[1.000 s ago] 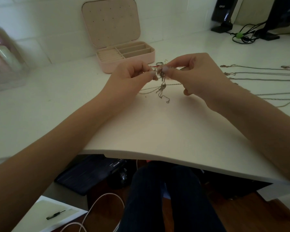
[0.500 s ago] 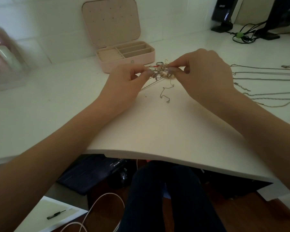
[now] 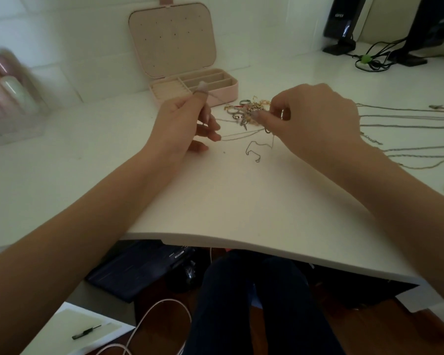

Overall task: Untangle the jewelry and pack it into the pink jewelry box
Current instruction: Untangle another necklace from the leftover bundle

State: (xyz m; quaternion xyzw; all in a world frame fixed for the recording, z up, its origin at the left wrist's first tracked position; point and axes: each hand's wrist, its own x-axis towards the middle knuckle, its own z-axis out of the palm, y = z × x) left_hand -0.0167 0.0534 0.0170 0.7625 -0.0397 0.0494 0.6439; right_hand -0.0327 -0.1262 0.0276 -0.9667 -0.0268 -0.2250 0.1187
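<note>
A tangle of rings and chains [image 3: 246, 110] lies on the white table, just in front of the open pink jewelry box [image 3: 190, 83]. My right hand [image 3: 315, 119] pinches the right side of the tangle with its fingertips. My left hand [image 3: 185, 124] pinches a thin silver chain [image 3: 241, 133] that runs from the tangle to its fingers. A loose loop of that chain [image 3: 256, 149] trails on the table below the tangle. The box's lid stands up against the wall and its compartments look empty.
Several straightened chains [image 3: 408, 124] lie in rows at the right of the table. Black stands and cables [image 3: 374, 60] sit at the back right. A clear organizer [image 3: 8, 98] with pastel items stands at the far left. The table's front edge [image 3: 267, 245] curves just below my arms.
My left hand has pulled away to the left, drawing the silver chain out of the tangle. The tangle has come down onto the table with my right hand holding it there.
</note>
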